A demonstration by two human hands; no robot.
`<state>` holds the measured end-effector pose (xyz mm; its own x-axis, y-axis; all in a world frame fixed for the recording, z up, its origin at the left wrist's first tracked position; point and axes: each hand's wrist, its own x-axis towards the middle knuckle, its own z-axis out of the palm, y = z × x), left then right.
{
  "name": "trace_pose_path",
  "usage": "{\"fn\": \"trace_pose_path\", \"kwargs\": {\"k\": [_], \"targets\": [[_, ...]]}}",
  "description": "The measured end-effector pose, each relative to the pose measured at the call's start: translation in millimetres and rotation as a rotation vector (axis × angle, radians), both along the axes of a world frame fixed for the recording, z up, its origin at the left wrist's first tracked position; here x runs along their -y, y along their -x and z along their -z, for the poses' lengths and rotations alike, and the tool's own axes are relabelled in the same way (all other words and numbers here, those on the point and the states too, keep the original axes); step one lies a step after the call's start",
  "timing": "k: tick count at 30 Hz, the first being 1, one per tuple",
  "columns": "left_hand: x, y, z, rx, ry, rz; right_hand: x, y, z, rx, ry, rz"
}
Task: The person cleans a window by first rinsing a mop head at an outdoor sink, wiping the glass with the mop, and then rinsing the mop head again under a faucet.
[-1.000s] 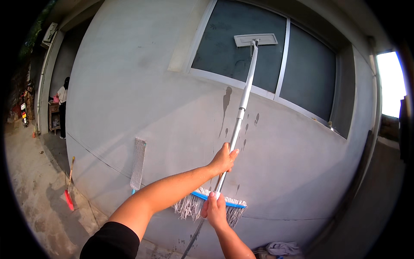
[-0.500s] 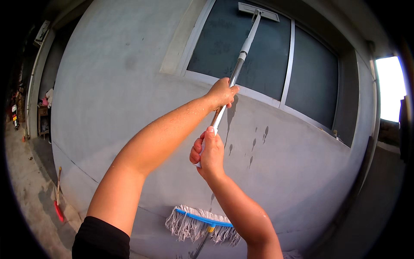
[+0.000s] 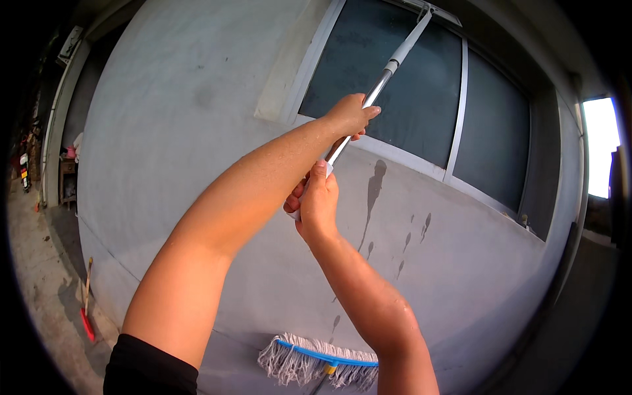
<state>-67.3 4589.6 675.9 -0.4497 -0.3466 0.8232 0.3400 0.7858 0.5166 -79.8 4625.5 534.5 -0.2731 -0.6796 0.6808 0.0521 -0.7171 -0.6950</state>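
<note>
A long-handled flat mop (image 3: pixel 376 88) with a metal and white pole slants up across a dark window (image 3: pixel 408 92). Its flat, pale head (image 3: pixel 449 18) is at the top of the left pane, partly cut off by the picture's upper edge. My left hand (image 3: pixel 347 116) is closed round the middle of the pole, wet drops on its forearm. Lower down, my right hand (image 3: pixel 319 199) grips the white end of the handle, thumb upward. Below my hands a string mop (image 3: pixel 326 355) with a blue frame rests head-up against the wall; my right forearm overlaps its edge.
Dark wet streaks (image 3: pixel 372 191) run down the grey wall (image 3: pixel 178 131) under the window. Small items (image 3: pixel 525 224) sit on the sill's right end. At the far left, a red-ended tool with a wooden handle (image 3: pixel 87 322) leans near the wall. A small wooden table (image 3: pixel 68 178) stands beyond.
Both hands have pushed the flat mop upward, so its head has gone higher on the pane, to the picture's top edge. The whole view has shifted slightly.
</note>
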Motion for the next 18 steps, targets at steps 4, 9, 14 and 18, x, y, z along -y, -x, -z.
{"fn": "trace_pose_path", "kwargs": {"k": [4,9,14,18], "targets": [[5.5,-4.7,-27.9,0.029,0.112,-0.112,2.3,7.8,-71.7,-0.032,-0.068,-0.013],[24.5,-26.3,-47.8,0.066,0.075,-0.124,10.0,-24.3,-92.1,-0.072,-0.077,0.033],[48.4,-64.7,-57.9,0.054,0.110,-0.219,28.2,-60.6,-99.8,-0.086,-0.135,-0.010],[68.6,-87.2,-58.6,0.098,0.097,-0.252,39.5,-82.7,-99.0,-0.092,-0.148,0.014]]}}
